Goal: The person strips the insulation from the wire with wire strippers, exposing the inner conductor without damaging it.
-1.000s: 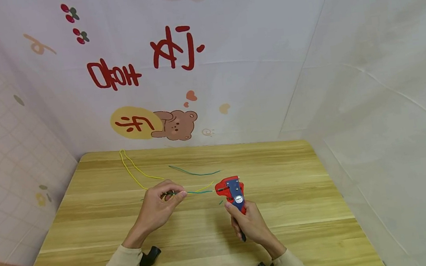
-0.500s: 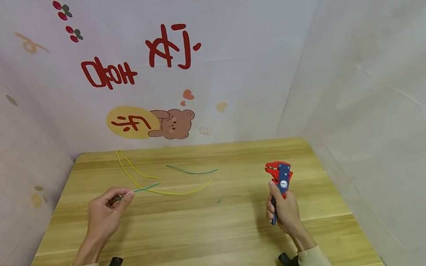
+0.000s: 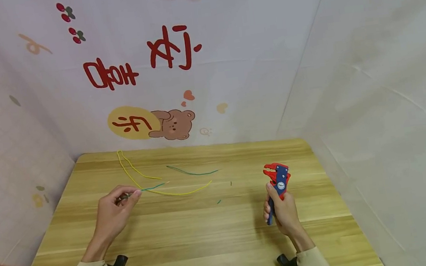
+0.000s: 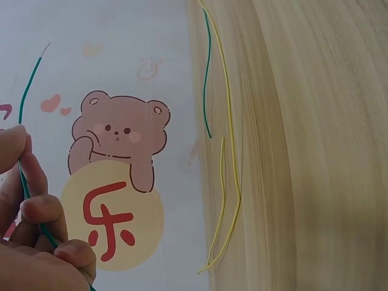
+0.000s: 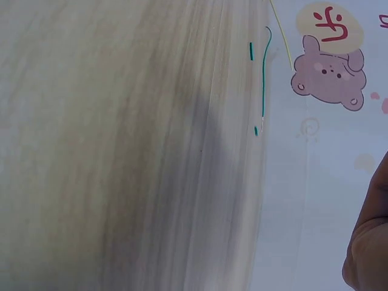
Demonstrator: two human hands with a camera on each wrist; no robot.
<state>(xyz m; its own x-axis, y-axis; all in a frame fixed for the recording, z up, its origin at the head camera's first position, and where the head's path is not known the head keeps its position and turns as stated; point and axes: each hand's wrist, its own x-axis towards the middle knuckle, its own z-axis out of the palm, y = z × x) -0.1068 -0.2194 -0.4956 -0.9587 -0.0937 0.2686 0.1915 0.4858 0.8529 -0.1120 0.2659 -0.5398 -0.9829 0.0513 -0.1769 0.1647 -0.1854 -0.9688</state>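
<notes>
At the left of the table, my left hand [image 3: 116,209] pinches a green wire [image 3: 153,187] between thumb and index finger. In the left wrist view the wire [image 4: 27,88] runs down through the curled fingers, and its upper end shows bare metal strands. My right hand [image 3: 282,208] grips red and blue wire strippers [image 3: 280,180] at the right side, held up over the table. Their red jaws point left and stand apart with nothing between them. In the right wrist view only part of the right hand [image 5: 370,242] shows; the strippers are out of that view.
A long yellow wire [image 3: 180,194] lies bent on the table behind the left hand. Another green wire [image 3: 198,173] lies toward the back. Two short offcuts, one green [image 3: 219,202] and one dark [image 3: 231,183], lie mid-table. A printed cloth [image 3: 228,60] hangs behind the table.
The green wire's end has come out of the strippers; left hand moved left, right hand moved right. A second small offcut now lies on the table, and the strippers' jaws have opened.
</notes>
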